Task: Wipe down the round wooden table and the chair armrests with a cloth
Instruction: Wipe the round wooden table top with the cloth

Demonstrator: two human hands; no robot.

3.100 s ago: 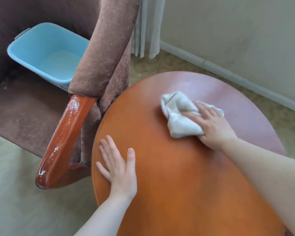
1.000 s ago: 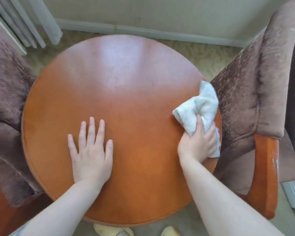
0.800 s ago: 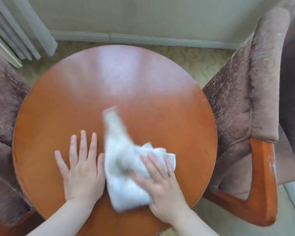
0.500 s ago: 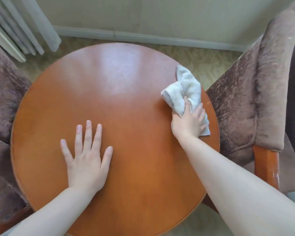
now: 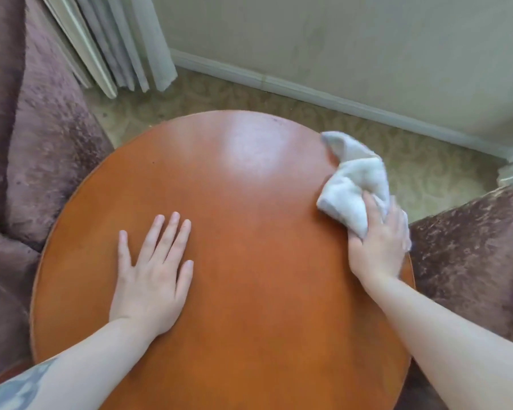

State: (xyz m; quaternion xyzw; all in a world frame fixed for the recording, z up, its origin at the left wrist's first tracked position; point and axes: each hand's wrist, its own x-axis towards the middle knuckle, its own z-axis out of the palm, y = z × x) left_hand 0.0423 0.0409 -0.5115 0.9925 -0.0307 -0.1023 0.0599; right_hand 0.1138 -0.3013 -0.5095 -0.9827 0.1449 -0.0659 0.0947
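Note:
The round wooden table [image 5: 249,179] fills the middle of the view, its orange-brown top glossy at the far side. My right hand [image 5: 378,244] grips a bunched white cloth [image 5: 353,184] and presses it on the table's far right rim. My left hand [image 5: 153,273] lies flat on the near left part of the top, fingers spread, holding nothing. Brown upholstered chairs flank the table, one on the left [image 5: 42,149] and one on the right [image 5: 471,255]. Their wooden armrests are out of view.
Pale curtains [image 5: 116,45] hang at the back left. A white baseboard [image 5: 338,99] runs along the beige wall behind the table. Patterned carpet [image 5: 427,164] shows between the table and the wall.
My right hand has slid the cloth farther along the right rim toward the table's far side. My left hand stays flat in place. The view has tilted up and left.

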